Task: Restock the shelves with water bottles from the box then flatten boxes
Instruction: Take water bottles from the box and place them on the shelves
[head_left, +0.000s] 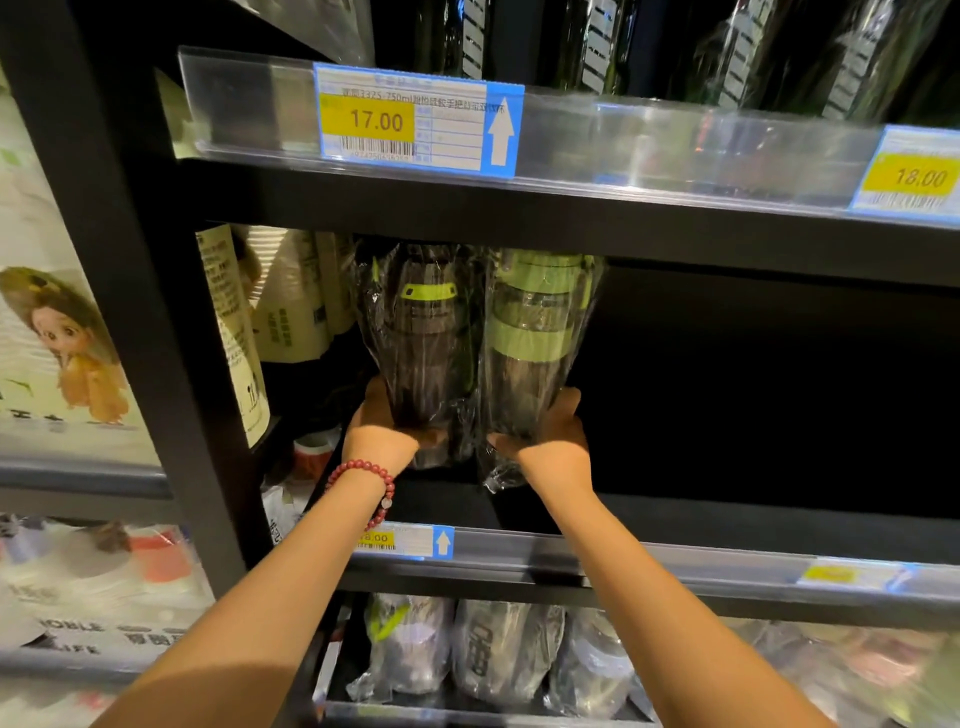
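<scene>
Both hands are holding wrapped water bottles side by side on the middle shelf (727, 519): left hand (382, 434) is gripping the dark bottle (423, 343), right hand (553, 436) is gripping the green-banded bottle (535, 338), both near the base.

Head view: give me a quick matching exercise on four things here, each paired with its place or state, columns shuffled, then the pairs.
Things:
1. left hand
2. right hand
3. 17.00 price tag
4. red bead bracelet

Places or states:
A. on the rail of the shelf above the two held bottles
B. grips the wrapped bottle with the broad pale green band
C. worn on the left wrist
D. grips the dark wrapped bottle with the small green clip

Pairs: 1-D, 2-B, 3-A, 4-C
</scene>
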